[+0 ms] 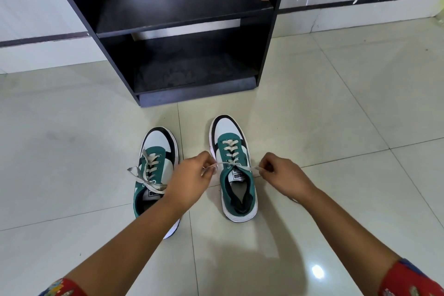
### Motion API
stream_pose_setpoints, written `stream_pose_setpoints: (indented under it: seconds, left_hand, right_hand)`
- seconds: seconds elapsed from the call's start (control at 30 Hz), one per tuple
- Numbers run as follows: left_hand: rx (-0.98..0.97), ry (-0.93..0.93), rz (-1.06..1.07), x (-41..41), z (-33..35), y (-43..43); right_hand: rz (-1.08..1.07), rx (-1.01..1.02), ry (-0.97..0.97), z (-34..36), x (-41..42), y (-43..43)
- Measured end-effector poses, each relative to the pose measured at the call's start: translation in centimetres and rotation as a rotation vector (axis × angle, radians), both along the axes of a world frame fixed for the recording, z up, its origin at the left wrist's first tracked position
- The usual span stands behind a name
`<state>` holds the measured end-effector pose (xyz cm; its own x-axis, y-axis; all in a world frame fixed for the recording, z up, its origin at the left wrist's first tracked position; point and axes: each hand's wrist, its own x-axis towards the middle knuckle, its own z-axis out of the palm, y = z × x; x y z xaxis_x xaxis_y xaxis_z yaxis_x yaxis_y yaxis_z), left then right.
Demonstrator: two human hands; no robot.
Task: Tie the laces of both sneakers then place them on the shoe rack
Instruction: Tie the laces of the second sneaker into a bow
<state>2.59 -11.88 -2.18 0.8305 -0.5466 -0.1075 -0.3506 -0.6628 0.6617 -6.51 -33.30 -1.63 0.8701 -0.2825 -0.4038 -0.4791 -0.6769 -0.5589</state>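
Note:
Two green, white and black sneakers stand side by side on the tiled floor, toes pointing at the rack. The right sneaker (236,182) has its grey laces (240,165) pulled out sideways across the tongue. My left hand (189,178) pinches the left lace end and my right hand (281,175) pinches the right end, one on each side of the shoe. The left sneaker (153,151) lies under my left forearm; its laces (144,173) hang loose over its left side. A black shoe rack (182,14) with two bare shelves stands just beyond the shoes.
Glossy pale tiles (336,108) spread all around the shoes. A white wall with a dark stripe (43,38) runs behind the rack. Red patterned sleeves show at both bottom corners.

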Motion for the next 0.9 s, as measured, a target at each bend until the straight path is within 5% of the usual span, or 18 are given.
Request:
stream_pose_setpoints:
  seconds: [0.2,0.53,0.9]
  left_hand:
    - [-0.079,-0.019,-0.03,0.1,0.0,-1.1]
    - [-0.184,0.104,0.064,-0.3,-1.7,0.1]
    - [-0.206,0.154,0.047,-0.1,-2.3,0.4]
  right_hand:
    - [0.122,-0.091,-0.26,0.2,0.6,2.3]
    - [-0.132,0.098,-0.136,-1.8,-0.3,2.4]
    - [-0.138,0.129,-0.089,-2.1,-0.5,2.2]
